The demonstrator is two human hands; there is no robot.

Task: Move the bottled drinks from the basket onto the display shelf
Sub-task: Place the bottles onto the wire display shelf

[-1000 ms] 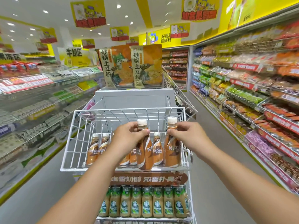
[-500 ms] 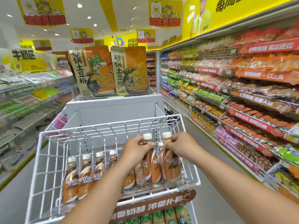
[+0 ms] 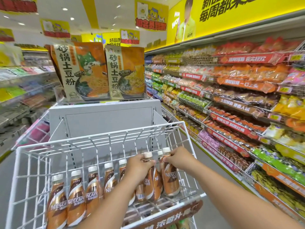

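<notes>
A white wire display shelf [image 3: 102, 139] holds a row of brown Nescafe bottled drinks [image 3: 76, 200] with white caps along its front. My left hand [image 3: 138, 167] grips the neck of one brown bottle [image 3: 152, 184] standing at the right end of the row. My right hand [image 3: 179, 160] grips the neck of the neighbouring bottle [image 3: 171, 179], upright beside it near the shelf's right wall. A third cap shows between the two bottles. No basket is in view.
Two big orange noodle packs [image 3: 92, 71] stand on a grey display unit [image 3: 105, 118] behind the wire shelf. Long snack shelves [image 3: 239, 100] line the right of the aisle. More blurred shelves [image 3: 21, 86] run on the left. A brown sign strip [image 3: 178, 215] hangs under the wire shelf.
Both hands have lowered their bottles into the right end of the wire shelf. The view has swung left and up, so more of the row shows and the lower green bottles are gone.
</notes>
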